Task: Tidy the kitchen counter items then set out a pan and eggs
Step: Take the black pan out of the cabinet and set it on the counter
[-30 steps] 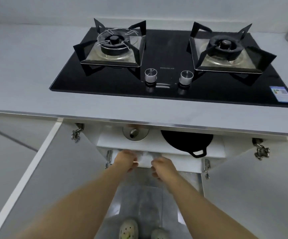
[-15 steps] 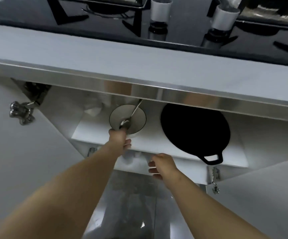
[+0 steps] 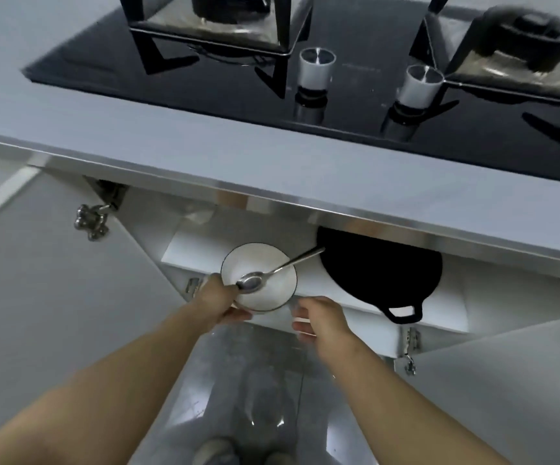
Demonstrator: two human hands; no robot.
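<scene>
– Under counter (image 3: 204, 162), on shelf (image 3: 191, 250): pan (image 3: 379, 266)?
– Right of bowl (image 3: 271, 292); loop handle (image 3: 402, 313) toward person. Left hand (image 3: 216, 302) grips bowl with spoon (image 3: 251, 282). Right hand (image 3: 322, 317) empty, slack, nearer pan.

Left arm: bare, stretched forward from the lower left. Left hand (image 3: 219, 300): grips the near rim of a bowl (image 3: 282, 290), fingers curled beneath it.

Right arm: bare, stretched forward from the lower right. Right hand (image 3: 325, 318): back uppermost, near the left hand, not touching it. Fingers (image 3: 305, 302) partly bent, pointing leftward; whether they hold anything cannot be made out.
</scene>
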